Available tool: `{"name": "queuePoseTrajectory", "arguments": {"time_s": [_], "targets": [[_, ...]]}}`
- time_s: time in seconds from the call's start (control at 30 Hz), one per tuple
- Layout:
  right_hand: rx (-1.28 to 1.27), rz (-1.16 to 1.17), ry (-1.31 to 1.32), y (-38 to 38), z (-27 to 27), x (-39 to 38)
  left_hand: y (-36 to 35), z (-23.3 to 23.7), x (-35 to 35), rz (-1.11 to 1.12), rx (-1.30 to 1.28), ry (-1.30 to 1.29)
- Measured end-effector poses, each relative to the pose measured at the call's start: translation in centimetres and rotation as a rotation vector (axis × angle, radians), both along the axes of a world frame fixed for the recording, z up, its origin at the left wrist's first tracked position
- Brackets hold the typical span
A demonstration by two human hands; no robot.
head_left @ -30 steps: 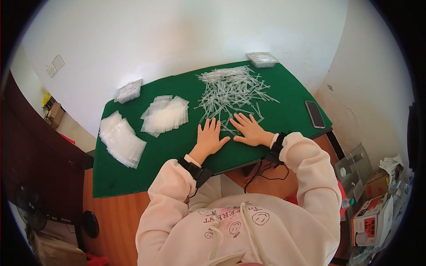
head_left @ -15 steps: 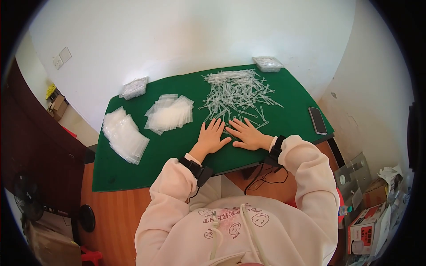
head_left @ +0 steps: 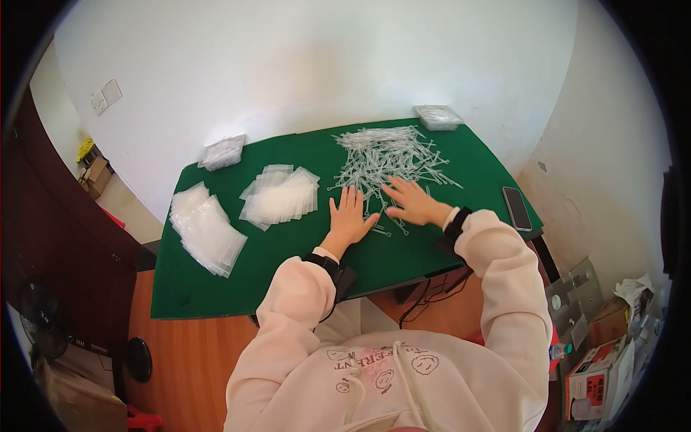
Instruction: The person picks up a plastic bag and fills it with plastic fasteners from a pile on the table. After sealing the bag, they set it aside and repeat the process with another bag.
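A loose pile of thin clear plastic sticks point(head_left: 389, 155) lies on the green table point(head_left: 288, 281). My left hand point(head_left: 349, 218) rests at the near left edge of the pile, fingers spread, holding nothing. My right hand point(head_left: 413, 201) is over the pile's near side, its fingers apart and nothing in them. A few sticks lie between and below the hands. Left of my left hand is a fan of clear plastic bags point(head_left: 281, 196), and farther left a second stack of bags point(head_left: 207, 230).
At the table's back stand two clear boxes of sticks, one on the left point(head_left: 222, 152) and one on the right point(head_left: 437, 117). A phone point(head_left: 517, 209) lies by the right edge. White walls border the table's back and right.
My right hand has lifted a little and moved up and right over the near sticks. Several sticks now show between the hands. The view has shifted slightly.
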State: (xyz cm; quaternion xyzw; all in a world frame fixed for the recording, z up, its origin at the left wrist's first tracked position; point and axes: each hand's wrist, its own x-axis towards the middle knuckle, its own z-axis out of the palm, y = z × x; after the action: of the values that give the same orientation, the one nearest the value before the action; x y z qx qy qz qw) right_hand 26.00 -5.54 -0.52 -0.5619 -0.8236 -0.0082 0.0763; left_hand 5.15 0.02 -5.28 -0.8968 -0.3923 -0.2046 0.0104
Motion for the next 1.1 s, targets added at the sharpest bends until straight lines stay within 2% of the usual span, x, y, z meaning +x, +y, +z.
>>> {"name": "queuePoseTrajectory", "arguments": {"time_s": [0.13, 0.33, 0.53, 0.7, 0.8, 0.93, 1.0, 1.03, 1.1], "targets": [[-0.039, -0.067, 0.001, 4.5, 1.1, 1.6, -0.1, 0.3, -0.2, -0.046, -0.118, 0.087], [-0.065, -0.095, -0.084, 9.8, -0.3, -0.6, -0.1, 0.4, -0.8, -0.096, -0.115, 0.06], [0.019, 0.299, -0.053, 13.0, -1.8, -4.9, 0.0, 0.2, -0.7, -0.085, -0.119, 0.062], [-0.054, 0.267, 0.022, 14.7, -0.4, -3.3, 0.0, -0.1, -0.9, -0.112, -0.107, 0.02], [-0.129, 0.187, 0.099, 14.5, 3.3, -2.7, 0.0, -0.4, -0.7, -0.101, -0.094, -0.026], [0.024, 0.043, 0.064, 19.8, 2.5, 1.0, -0.1, 0.2, -0.4, -0.091, -0.106, -0.033], [0.015, -0.232, 0.031, 22.0, 1.7, 1.9, -0.2, 0.3, -0.5, -0.084, -0.108, -0.041], [0.015, -0.219, 0.028, 22.9, 1.1, 2.0, -0.3, 0.2, -0.5, -0.089, -0.108, -0.046], [0.055, -0.349, -0.012, 24.1, 0.1, 1.8, -0.2, 0.3, -0.5, -0.084, -0.105, -0.054]]}}
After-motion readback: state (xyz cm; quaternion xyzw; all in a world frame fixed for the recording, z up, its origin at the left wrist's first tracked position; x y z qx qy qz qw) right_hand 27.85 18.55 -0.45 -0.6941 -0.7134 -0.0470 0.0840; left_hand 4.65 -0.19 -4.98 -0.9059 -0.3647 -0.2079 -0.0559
